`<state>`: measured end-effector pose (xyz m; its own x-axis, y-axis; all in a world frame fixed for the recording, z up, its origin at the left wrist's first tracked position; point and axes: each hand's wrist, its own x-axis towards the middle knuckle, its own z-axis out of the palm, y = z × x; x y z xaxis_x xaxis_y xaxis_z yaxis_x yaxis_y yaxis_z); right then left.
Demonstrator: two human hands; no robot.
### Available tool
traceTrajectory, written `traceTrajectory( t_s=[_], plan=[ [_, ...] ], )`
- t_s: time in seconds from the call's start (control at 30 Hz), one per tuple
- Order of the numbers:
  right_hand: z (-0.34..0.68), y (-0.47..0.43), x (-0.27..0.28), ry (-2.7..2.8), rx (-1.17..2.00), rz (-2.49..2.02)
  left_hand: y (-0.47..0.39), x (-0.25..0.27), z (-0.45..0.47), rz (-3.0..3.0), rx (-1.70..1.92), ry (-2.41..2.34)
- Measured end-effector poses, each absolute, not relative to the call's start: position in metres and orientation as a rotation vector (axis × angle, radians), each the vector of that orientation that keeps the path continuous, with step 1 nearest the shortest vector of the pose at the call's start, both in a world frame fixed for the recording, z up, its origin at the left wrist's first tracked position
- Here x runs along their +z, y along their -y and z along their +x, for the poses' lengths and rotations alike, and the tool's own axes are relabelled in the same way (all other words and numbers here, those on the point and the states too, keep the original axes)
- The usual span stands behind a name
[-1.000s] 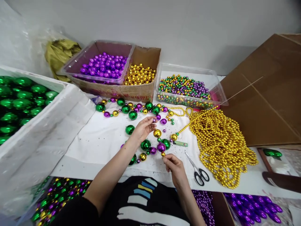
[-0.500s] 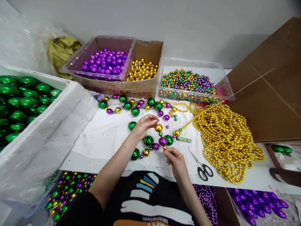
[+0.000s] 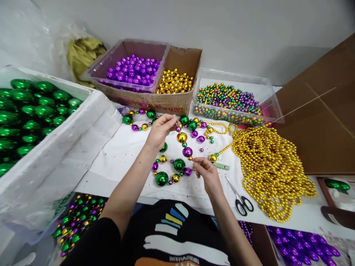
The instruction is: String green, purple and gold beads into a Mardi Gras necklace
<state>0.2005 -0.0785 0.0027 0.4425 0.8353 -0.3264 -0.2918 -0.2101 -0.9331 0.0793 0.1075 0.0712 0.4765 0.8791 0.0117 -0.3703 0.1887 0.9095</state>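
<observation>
Bare left hand (image 3: 160,131) sits farther forward, fingers (image 3: 168,118) pinched together; bare left forearm (image 3: 129,181) slants in from lower left. Bare right hand (image 3: 207,173) sits closer to the torso (image 3: 180,244), fingertips (image 3: 197,161) pinched too; bare right forearm (image 3: 231,225) angles up-left. Hands are apart.

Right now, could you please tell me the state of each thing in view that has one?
Bead strand: held, fairly straight
Left hand: pinching its far end
Right hand: pinching it further along
Scissors: lying flat, looks nearly closed
Gold bead strings: heaped loosely
Clear bin: open, partly filled
Cardboard box: open-topped
White box: open, holding green balls
</observation>
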Motion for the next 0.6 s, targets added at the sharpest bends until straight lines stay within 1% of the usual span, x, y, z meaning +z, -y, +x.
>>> traceTrajectory(
  t_s=[0.2, 0.43, 0.6],
  plan=[
    [0.208, 0.057, -0.008, 0.617, 1.113, -1.489, -0.124, 0.070, 0.087, 1.022, 0.992, -0.701],
    [0.212, 0.051, -0.024, 0.674, 1.076, -1.589, -0.135, 0.045, 0.094, 0.905, 0.993, -0.887],
    [0.219, 0.047, -0.022, 0.812, 1.117, -1.618, -0.143, 0.044, 0.094, 0.914, 0.994, -0.834]
  ],
)
